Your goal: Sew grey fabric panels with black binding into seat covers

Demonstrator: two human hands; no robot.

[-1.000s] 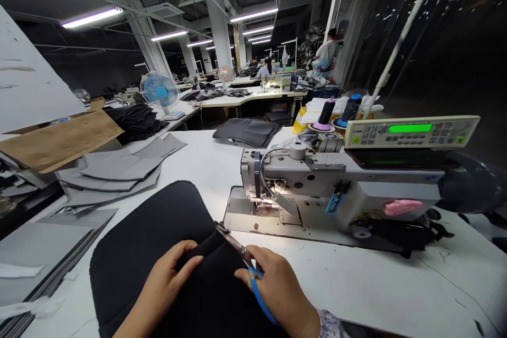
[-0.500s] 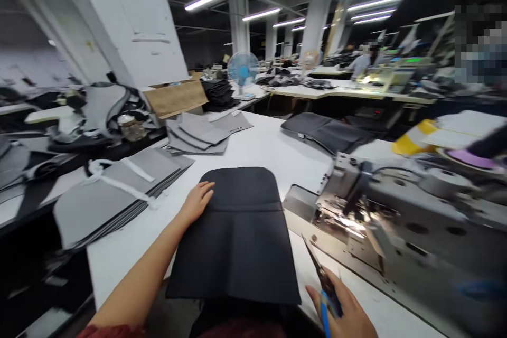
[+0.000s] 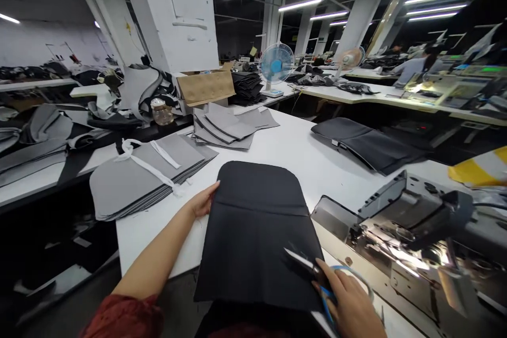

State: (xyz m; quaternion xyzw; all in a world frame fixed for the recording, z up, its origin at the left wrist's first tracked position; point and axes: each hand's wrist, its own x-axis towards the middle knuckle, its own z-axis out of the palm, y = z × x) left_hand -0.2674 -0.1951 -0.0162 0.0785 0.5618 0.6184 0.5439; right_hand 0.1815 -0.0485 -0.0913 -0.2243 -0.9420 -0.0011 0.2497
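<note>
In the head view a black fabric panel (image 3: pixel 257 243) with rounded far corners and a cross seam lies before me, its near edge overhanging the table. My left hand (image 3: pixel 203 202) grips its left edge, with the fingertips partly hidden behind the panel. Blue-handled scissors (image 3: pixel 303 261) are in my right hand (image 3: pixel 348 296), their blades pointing away and to the left over the panel's right side. Whether the blades touch the fabric I cannot tell.
To the right stands a sewing machine (image 3: pixel 415 243). On the left lies a tied stack of grey panels (image 3: pixel 138 185), with loose grey pieces (image 3: pixel 225 125) farther back. Another black panel (image 3: pixel 364 142) rests at the far right of the white table (image 3: pixel 285 140). A blue fan (image 3: pixel 276 66) stands behind.
My left hand has slid from the panel's top surface to its left edge. The scissors have come left from beside the panel to over it. The view has swung left.
</note>
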